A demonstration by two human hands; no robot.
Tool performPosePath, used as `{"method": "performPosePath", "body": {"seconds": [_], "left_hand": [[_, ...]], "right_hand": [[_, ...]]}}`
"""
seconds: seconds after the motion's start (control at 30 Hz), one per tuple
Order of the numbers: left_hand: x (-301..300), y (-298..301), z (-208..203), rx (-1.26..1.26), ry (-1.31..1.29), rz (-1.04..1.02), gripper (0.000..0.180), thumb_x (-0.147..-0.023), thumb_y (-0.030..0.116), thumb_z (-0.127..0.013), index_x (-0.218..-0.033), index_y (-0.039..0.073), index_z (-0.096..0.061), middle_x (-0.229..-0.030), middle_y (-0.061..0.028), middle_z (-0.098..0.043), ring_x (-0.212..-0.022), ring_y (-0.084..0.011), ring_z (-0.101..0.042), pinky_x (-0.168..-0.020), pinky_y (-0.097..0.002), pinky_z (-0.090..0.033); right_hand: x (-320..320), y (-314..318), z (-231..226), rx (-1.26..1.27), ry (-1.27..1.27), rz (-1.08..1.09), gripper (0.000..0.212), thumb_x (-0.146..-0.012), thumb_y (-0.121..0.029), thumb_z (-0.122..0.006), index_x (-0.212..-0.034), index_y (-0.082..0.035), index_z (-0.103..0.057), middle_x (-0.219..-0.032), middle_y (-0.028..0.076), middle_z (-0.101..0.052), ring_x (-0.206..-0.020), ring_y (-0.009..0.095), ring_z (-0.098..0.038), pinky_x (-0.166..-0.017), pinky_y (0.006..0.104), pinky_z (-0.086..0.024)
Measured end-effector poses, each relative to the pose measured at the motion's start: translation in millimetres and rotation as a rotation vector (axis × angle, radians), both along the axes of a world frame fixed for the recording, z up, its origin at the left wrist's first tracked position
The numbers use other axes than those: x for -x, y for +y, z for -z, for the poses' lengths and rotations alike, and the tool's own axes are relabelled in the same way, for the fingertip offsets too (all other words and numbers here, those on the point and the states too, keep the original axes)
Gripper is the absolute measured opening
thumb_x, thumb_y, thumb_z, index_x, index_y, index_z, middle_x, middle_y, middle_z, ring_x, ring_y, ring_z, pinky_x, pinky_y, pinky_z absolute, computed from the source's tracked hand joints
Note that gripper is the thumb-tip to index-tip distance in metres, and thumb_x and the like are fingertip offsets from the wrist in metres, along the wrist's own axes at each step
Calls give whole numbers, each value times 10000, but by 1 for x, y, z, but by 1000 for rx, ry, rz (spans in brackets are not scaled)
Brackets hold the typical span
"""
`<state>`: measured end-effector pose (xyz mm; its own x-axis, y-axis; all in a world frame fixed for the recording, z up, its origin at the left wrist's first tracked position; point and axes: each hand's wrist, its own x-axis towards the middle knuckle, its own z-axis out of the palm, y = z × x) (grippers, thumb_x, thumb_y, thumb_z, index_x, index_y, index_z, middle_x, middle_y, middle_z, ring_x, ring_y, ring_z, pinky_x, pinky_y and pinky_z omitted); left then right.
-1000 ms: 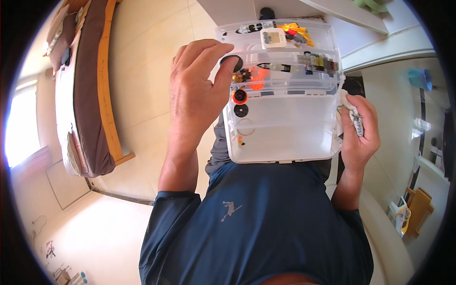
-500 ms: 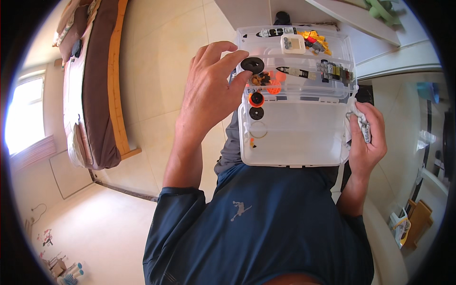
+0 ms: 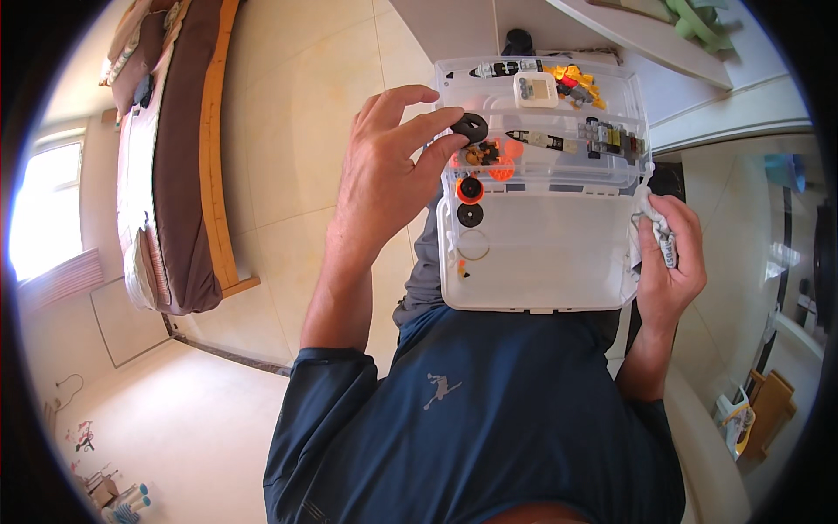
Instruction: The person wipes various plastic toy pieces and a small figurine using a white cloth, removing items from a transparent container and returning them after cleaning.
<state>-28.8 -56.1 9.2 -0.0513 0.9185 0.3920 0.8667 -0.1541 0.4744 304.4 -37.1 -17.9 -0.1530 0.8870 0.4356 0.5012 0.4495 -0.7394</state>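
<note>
My left hand (image 3: 384, 179) pinches a black toy tyre (image 3: 480, 132) between thumb and fingertips, above the left side of an open clear plastic box (image 3: 559, 275). The box rests by my lap, and its compartmented lid (image 3: 621, 96) is swung back on the far side. Closed around a crumpled white printed cloth (image 3: 653, 231), my right hand (image 3: 668, 271) is at the box's right edge. Below the tyre lie orange toy pieces (image 3: 501, 170), an orange-and-black wheel (image 3: 470, 189), a black disc (image 3: 470, 215), a thin ring (image 3: 474, 245) and a tiny orange piece (image 3: 463, 269).
The far half holds two toy ships (image 3: 534, 140), a white device with a small screen (image 3: 535, 90), a yellow-and-red toy figure (image 3: 576, 83) and a small block-built vehicle (image 3: 614, 138). A bed (image 3: 179, 218) stands left; a white shelf edge (image 3: 642, 39) is at far right.
My left hand has shifted slightly right and down with the tyre, which is now more tilted. My right hand, still gripping the cloth, has barely moved.
</note>
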Motion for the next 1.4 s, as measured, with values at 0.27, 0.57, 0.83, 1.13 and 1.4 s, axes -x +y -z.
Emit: {"method": "performPosePath", "body": {"seconds": [0.27, 0.57, 0.83, 1.13, 1.4], "left_hand": [[4, 8, 3, -12, -261, 61, 216, -863, 9, -833, -1072, 62, -827, -1138, -95, -749, -1041, -196, -712, -871, -315, -560], [10, 14, 1, 125, -882, -151, 187, -1020, 139, -722, -1063, -37, -771, -977, -73, -747, -866, -129, -643, -782, -271, -502], [10, 24, 9, 160, -1371, -26, 285, -1084, 238, -630, -950, 1, -714, -809, -14, -630, -719, -95, -520, -675, -274, -413], [6, 29, 13, 157, -1107, -166, 270, -1049, 251, -690, -977, -2, -753, -743, 28, -581, -694, -55, -483, -642, -237, -369], [5, 31, 25, 87, -593, -139, 206, -970, 160, -772, -1083, -11, -796, -1024, -37, -697, -852, -89, -570, -687, -277, -439]], "right_hand": [[0, 0, -1, -12, 5, 0, 254, -892, 66, -721, -1143, 29, -737, -1155, 144, -710, -1033, 242, -688, -925, 331, -533], [1, 0, 1, -3, 17, 0, 258, -882, 75, -714, -1135, 31, -733, -1139, 146, -710, -1025, 253, -685, -928, 338, -529], [-1, -1, 4, 17, 29, 14, 246, -880, 70, -709, -1122, 33, -732, -1132, 152, -709, -1032, 260, -685, -935, 344, -528], [0, 0, 3, 11, 40, 3, 247, -884, 71, -707, -1126, 36, -737, -1135, 152, -713, -1025, 257, -687, -932, 348, -531], [1, 1, 3, 15, 50, -22, 262, -875, 77, -711, -1130, 25, -740, -1139, 146, -719, -1024, 252, -690, -926, 343, -532]]}}
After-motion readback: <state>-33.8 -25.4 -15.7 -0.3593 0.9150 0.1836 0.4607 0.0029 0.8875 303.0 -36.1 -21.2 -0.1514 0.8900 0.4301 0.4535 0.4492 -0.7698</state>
